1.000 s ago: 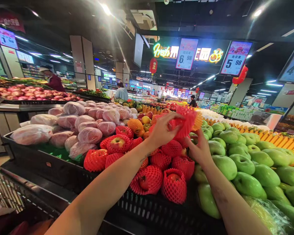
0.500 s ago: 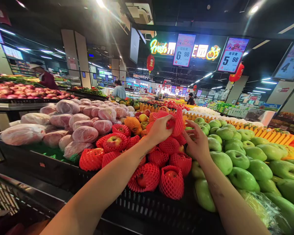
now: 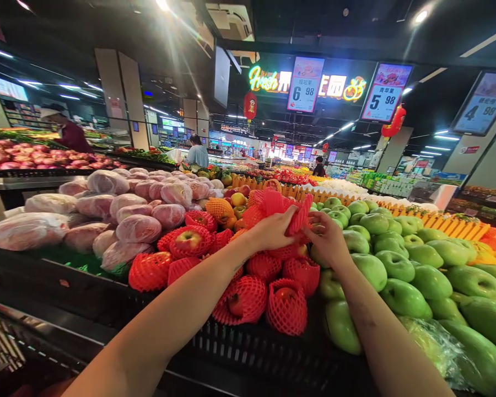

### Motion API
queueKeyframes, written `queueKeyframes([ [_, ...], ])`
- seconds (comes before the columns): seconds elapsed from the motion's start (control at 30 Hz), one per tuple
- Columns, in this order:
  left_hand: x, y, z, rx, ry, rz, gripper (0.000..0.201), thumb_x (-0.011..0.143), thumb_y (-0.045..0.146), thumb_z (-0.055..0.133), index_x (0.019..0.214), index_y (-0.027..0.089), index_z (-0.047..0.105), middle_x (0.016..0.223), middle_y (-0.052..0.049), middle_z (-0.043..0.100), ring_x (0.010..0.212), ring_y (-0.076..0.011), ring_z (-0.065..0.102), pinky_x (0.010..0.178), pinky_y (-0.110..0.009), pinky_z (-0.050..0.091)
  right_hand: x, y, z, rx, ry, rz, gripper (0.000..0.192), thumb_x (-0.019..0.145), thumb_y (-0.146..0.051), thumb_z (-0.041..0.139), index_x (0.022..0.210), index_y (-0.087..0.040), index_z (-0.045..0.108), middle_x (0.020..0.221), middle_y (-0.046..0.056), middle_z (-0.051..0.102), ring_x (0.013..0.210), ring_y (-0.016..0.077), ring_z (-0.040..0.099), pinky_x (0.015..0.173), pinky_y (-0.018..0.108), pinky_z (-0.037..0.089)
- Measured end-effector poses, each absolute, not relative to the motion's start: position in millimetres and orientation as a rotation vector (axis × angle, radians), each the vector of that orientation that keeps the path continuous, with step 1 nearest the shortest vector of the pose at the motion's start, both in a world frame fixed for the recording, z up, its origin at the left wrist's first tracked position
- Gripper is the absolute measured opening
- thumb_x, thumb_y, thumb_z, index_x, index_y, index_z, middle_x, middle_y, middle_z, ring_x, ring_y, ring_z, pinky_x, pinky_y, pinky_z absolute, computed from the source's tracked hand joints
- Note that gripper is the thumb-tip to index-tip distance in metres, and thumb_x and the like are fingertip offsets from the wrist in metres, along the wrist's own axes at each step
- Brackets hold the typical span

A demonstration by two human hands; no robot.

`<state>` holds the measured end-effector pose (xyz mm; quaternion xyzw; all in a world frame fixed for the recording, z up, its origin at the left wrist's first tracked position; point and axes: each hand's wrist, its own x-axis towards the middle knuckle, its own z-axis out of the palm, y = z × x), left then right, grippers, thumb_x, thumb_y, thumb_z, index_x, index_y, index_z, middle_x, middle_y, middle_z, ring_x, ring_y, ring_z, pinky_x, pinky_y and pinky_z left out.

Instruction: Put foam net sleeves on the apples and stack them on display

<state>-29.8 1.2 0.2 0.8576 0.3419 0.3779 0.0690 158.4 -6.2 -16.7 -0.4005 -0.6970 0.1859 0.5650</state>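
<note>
Both of my hands are at a red foam fruit net (image 3: 301, 214) above the pile of net-wrapped apples. My left hand (image 3: 273, 229) is closed around the net's left side; whether an apple is inside cannot be made out. At its right edge, the bent fingers of my right hand (image 3: 327, 234) pinch the foam. Below sit red apples in similar nets, such as a wrapped apple (image 3: 287, 306) at the front and another netted apple (image 3: 189, 241) to the left.
Green apples (image 3: 397, 264) are heaped on the right, with a crumpled plastic bag (image 3: 436, 353) in front. Plastic-wrapped pink fruits (image 3: 138, 229) fill the left. A black crate edge (image 3: 248, 344) runs along the front. Price screens (image 3: 306, 85) hang overhead. People are farther back.
My left hand has lowered slightly and its fingers have come down over the net. My right hand has moved in against the net's edge. The view has shifted a little.
</note>
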Motion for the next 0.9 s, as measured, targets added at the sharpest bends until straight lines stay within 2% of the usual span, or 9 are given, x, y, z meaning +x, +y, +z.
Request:
queueKeyframes([
  [0.1, -30, -1, 5, 2.625, 1.157, 1.11, 0.061, 0.085, 0.043, 0.073, 0.137, 0.014, 0.056, 0.112, -0.019, 0.078, 0.102, -0.0381, 0.075, 0.085, -0.044, 0.056, 157, -7, -16, -0.913, -1.605, 0.581, 0.051, 0.066, -0.058, 0.081, 0.101, -0.026, 0.063, 0.084, 0.001, 0.067, 0.06, 0.0176, 0.062, 0.055, 0.034, 0.052],
  [0.2, -32, -2, 7, 2.567, 1.182, 1.246, 0.05, 0.089, 0.048, 0.07, 0.129, 0.02, 0.063, 0.106, -0.013, 0.079, 0.097, -0.0333, 0.075, 0.087, -0.043, 0.056, 156, -9, -14, -0.918, -1.579, 0.634, 0.044, 0.067, -0.058, 0.079, 0.094, -0.025, 0.065, 0.076, -0.001, 0.066, 0.056, 0.0168, 0.058, 0.052, 0.033, 0.048],
  [0.37, -31, -3, 11, 2.529, 1.221, 1.362, 0.023, 0.095, 0.039, 0.062, 0.107, 0.022, 0.072, 0.103, -0.009, 0.08, 0.094, -0.0284, 0.074, 0.085, -0.039, 0.055, 157, -11, -13, -0.993, -1.495, 0.569, 0.043, 0.069, -0.061, 0.075, 0.087, -0.022, 0.071, 0.062, 0.0, 0.062, 0.047, 0.0157, 0.047, 0.047, 0.032, 0.035],
  [0.47, -33, -6, 16, 2.496, 1.494, 1.329, 0.027, 0.097, 0.042, 0.057, 0.096, 0.02, 0.073, 0.093, -0.011, 0.08, 0.088, -0.03, 0.074, 0.078, -0.039, 0.054, 158, -12, -12, -0.996, -1.423, 0.489, 0.043, 0.072, -0.061, 0.075, 0.086, -0.021, 0.074, 0.059, 0.0, 0.061, 0.046, 0.0143, 0.045, 0.046, 0.031, 0.033],
  [0.6, -38, -10, 23, 2.47, 1.837, 1.101, 0.031, 0.098, 0.04, 0.052, 0.099, 0.019, 0.074, 0.098, -0.013, 0.081, 0.095, -0.033, 0.075, 0.076, -0.038, 0.054, 160, -14, -8, -0.908, -1.209, 0.328, 0.043, 0.073, -0.059, 0.076, 0.089, -0.019, 0.074, 0.063, -0.003, 0.059, 0.045, 0.0119, 0.047, 0.042, 0.028, 0.034],
  [0.77, -40, -16, 24, 2.682, 1.746, 0.624, 0.039, 0.092, 0.051, 0.059, 0.099, 0.019, 0.079, 0.102, -0.013, 0.081, 0.097, -0.0338, 0.075, 0.075, -0.037, 0.052, 164, -12, -5, -0.724, -0.986, 0.141, 0.043, 0.08, -0.061, 0.076, 0.09, -0.022, 0.059, 0.078, -0.003, 0.061, 0.057, 0.0126, 0.059, 0.05, 0.027, 0.048],
  [0.83, -39, -20, 24, 2.702, 1.703, 0.656, 0.044, 0.089, 0.057, 0.062, 0.103, 0.019, 0.08, 0.101, -0.013, 0.082, 0.096, -0.033, 0.074, 0.074, -0.036, 0.05, 165, -9, -5, -0.685, -0.963, 0.111, 0.044, 0.081, -0.061, 0.076, 0.089, -0.023, 0.055, 0.08, -0.004, 0.059, 0.064, 0.0134, 0.061, 0.057, 0.028, 0.052],
  [0.9, -39, -23, 26, 2.685, 1.63, 0.834, 0.047, 0.09, 0.06, 0.061, 0.102, 0.019, 0.081, 0.093, -0.011, 0.081, 0.089, -0.029, 0.072, 0.07, -0.034, 0.046, 166, -8, -5, -0.675, -0.969, 0.106, 0.041, 0.08, -0.057, 0.077, 0.088, -0.023, 0.056, 0.081, -0.003, 0.06, 0.07, 0.0142, 0.061, 0.061, 0.029, 0.052],
])
